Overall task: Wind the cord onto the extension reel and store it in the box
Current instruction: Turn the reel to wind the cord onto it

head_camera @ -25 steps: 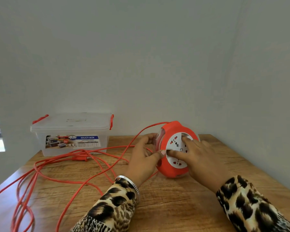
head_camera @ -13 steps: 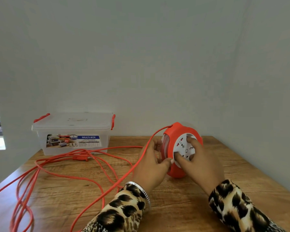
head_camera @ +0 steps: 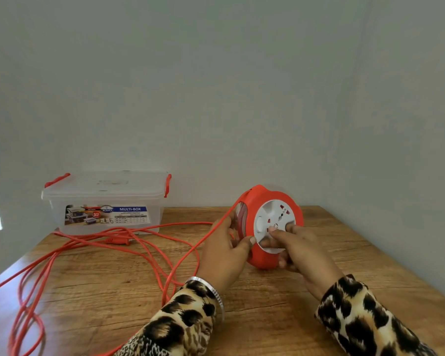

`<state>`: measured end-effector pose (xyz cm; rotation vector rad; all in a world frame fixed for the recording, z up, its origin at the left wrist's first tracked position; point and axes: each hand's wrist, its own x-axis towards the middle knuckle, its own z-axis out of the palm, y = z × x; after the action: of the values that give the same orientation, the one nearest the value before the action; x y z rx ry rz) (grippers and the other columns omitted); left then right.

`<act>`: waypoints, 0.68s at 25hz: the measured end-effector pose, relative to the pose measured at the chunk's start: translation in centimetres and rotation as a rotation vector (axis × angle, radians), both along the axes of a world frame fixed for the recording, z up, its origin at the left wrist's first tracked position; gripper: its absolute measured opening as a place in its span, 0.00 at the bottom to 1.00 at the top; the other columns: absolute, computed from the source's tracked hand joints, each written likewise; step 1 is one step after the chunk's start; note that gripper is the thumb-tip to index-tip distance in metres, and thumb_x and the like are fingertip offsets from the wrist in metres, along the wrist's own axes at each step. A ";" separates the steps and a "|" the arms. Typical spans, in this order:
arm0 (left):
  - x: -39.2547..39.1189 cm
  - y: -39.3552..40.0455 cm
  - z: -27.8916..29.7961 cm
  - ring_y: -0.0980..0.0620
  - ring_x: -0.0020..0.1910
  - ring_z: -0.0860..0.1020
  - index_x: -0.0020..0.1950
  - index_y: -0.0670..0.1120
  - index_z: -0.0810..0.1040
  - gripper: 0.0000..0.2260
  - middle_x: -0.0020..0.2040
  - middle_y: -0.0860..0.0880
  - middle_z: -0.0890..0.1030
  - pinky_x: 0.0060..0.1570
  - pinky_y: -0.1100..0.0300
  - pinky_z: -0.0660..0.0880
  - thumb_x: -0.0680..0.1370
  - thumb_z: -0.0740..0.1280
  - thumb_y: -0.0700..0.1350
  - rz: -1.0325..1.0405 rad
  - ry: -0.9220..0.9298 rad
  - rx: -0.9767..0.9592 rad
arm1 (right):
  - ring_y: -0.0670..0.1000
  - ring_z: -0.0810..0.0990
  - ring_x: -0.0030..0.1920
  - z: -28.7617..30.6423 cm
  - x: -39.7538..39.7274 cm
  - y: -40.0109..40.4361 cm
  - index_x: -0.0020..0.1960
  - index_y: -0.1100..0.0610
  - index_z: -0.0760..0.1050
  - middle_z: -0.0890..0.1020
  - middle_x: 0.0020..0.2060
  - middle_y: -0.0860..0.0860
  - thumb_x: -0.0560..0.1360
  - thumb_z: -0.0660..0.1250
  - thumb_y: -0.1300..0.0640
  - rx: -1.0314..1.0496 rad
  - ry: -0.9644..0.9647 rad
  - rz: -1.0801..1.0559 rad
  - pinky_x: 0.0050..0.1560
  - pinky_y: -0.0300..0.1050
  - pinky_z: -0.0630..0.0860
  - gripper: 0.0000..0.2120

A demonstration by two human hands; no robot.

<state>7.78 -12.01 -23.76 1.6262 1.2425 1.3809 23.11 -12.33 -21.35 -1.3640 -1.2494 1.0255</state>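
An orange extension reel with a white socket face stands on edge on the wooden table. My left hand grips its left rim, thumb on the front edge. My right hand has its fingers pressed on the lower part of the white socket disc. The orange cord leaves the reel's top left, passes over my left hand and lies in loose loops across the table to the left. Its plug rests in front of the box. The clear plastic box with orange clips stands shut at the back left.
White walls close in behind and to the right of the table. Cord loops run off the table's left front edge. A window strip shows at the far left.
The white socket disc has turned under my right fingers, which moved from its upper part to its lower part. The cord loops near my left wrist have shifted.
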 end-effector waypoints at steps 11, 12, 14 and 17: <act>-2.7 0.4 1.5 0.61 0.38 0.81 0.72 0.49 0.68 0.24 0.56 0.45 0.81 0.34 0.69 0.76 0.78 0.64 0.34 -0.152 -0.181 -0.104 | 0.57 0.77 0.55 -0.2 1.6 -0.7 0.50 0.44 0.81 0.77 0.60 0.55 0.60 0.72 0.70 0.888 -1.302 0.109 0.47 0.54 0.78 0.27; -2.9 0.4 1.6 0.61 0.39 0.81 0.72 0.51 0.68 0.24 0.55 0.46 0.81 0.34 0.69 0.76 0.78 0.65 0.35 -0.160 -0.167 -0.110 | 0.59 0.77 0.56 -0.1 1.5 -0.6 0.51 0.43 0.81 0.77 0.60 0.56 0.57 0.74 0.70 0.898 -1.365 0.093 0.47 0.56 0.77 0.29; -3.2 0.5 1.7 0.59 0.42 0.79 0.72 0.54 0.68 0.24 0.55 0.49 0.81 0.39 0.67 0.77 0.78 0.66 0.38 -0.186 -0.117 -0.106 | 0.60 0.78 0.55 0.0 1.4 -0.4 0.52 0.42 0.81 0.77 0.61 0.57 0.55 0.77 0.69 0.919 -1.441 0.072 0.48 0.58 0.77 0.32; -3.1 0.4 1.8 0.57 0.47 0.80 0.70 0.58 0.67 0.23 0.48 0.55 0.81 0.50 0.62 0.78 0.78 0.67 0.41 -0.208 -0.038 -0.074 | 0.62 0.80 0.51 0.1 1.5 -0.2 0.52 0.42 0.81 0.80 0.57 0.59 0.51 0.81 0.65 0.951 -1.486 0.029 0.45 0.60 0.78 0.33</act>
<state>4.71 -11.58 -21.95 1.6205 1.0569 1.2181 24.56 -12.57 -21.24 -1.1729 -2.3110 -0.8496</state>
